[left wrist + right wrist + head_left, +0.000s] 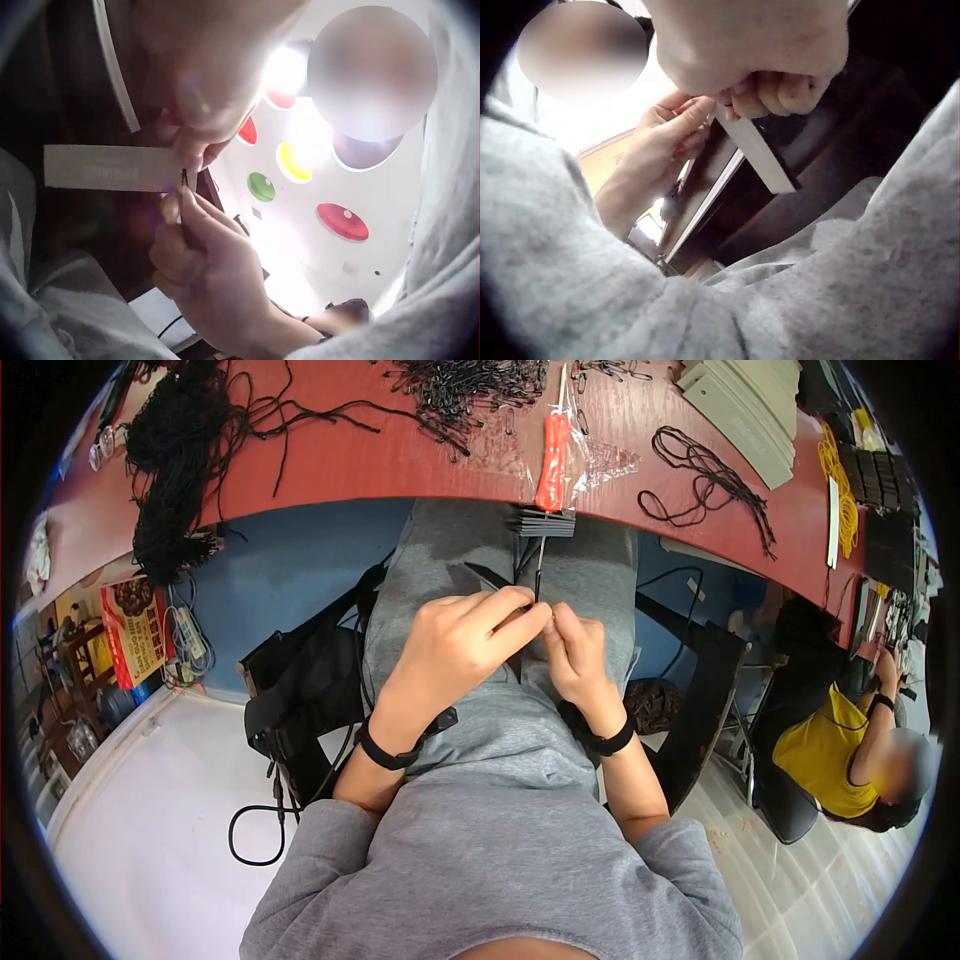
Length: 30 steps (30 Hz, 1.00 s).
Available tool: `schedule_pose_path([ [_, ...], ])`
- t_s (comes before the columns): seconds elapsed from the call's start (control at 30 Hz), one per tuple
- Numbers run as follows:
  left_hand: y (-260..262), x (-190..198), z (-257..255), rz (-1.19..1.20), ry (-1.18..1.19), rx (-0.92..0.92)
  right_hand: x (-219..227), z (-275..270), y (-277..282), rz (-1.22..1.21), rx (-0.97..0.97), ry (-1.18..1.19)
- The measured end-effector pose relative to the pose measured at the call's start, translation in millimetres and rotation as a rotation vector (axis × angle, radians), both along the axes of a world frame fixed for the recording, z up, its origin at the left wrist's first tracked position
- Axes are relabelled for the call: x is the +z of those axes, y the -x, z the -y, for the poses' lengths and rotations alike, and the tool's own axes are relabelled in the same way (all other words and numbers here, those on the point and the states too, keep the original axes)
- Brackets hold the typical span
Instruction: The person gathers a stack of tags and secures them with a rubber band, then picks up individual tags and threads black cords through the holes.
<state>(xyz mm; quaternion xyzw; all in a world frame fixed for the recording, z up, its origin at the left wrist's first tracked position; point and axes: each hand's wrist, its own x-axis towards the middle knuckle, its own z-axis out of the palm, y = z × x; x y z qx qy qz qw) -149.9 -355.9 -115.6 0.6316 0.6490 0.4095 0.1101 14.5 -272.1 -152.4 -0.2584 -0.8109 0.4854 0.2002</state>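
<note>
My left hand (455,645) and right hand (578,660) meet over my lap, fingertips together. Between them is a pale, narrow tag (112,169) with faint lettering, which also shows in the right wrist view. My left fingers pinch the tag's end, and my right thumb and finger pinch a thin black piece (184,176) there; its exact kind I cannot tell. Just beyond the fingertips, a thin shaft (541,560) runs up to a stack of dark tags (546,523) at the table edge. An orange-red tool handle (553,460) lies above this stack.
The red table (340,470) bears a pile of black safety pins (470,390), black cords (180,450) at left, looped cord (700,475) and grey card strips (740,410) at right. Clear plastic (600,465) lies beside the handle. Another person (830,750) sits at the right.
</note>
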Motion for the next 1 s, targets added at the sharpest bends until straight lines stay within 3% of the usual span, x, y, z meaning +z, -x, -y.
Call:
schedule_pose_path([
  [0.2, -0.4, -6.4, -5.4, 0.061, 0.045, -0.040, 19.2, -2.4, -0.5, -0.018, -0.064, 0.058],
  [0.27, -0.3, -8.2, -5.8, 0.071, 0.062, -0.032, 25.9, -1.0, -1.1, -0.034, -0.229, 0.233],
  [0.33, 1.3, -10.3, -5.8, 0.012, 0.038, -0.080, 34.0, -6.4, 1.9, 0.017, -0.212, 0.311],
  [0.4, 2.5, -7.8, -4.7, -0.001, 0.029, -0.085, 50.5, -14.0, 19.0, 0.061, -0.158, 0.150],
  [0.43, 3.2, -5.8, -4.2, -0.015, 0.019, -0.091, 52.9, -18.5, 25.6, 0.051, -0.134, -0.051],
  [0.47, 4.5, -3.7, -3.6, -0.015, 0.018, -0.091, 57.0, -20.5, 30.4, 0.051, -0.134, -0.052],
  [0.57, 9.1, -0.7, -1.3, 0.049, 0.078, -0.112, 56.3, -19.3, 41.3, -0.107, -0.145, 0.156],
  [0.8, 17.3, 0.7, 4.5, 0.351, 0.115, -0.121, 50.6, -20.2, 38.7, -0.244, -0.111, 0.354],
  [0.87, 18.2, -0.9, 4.4, 0.399, 0.114, -0.122, 54.2, -23.7, 36.5, -0.288, -0.085, 0.652],
  [1.0, 19.3, -1.7, 4.5, 0.420, 0.110, -0.132, 58.5, -19.8, 42.5, -0.356, -0.145, 0.845],
])
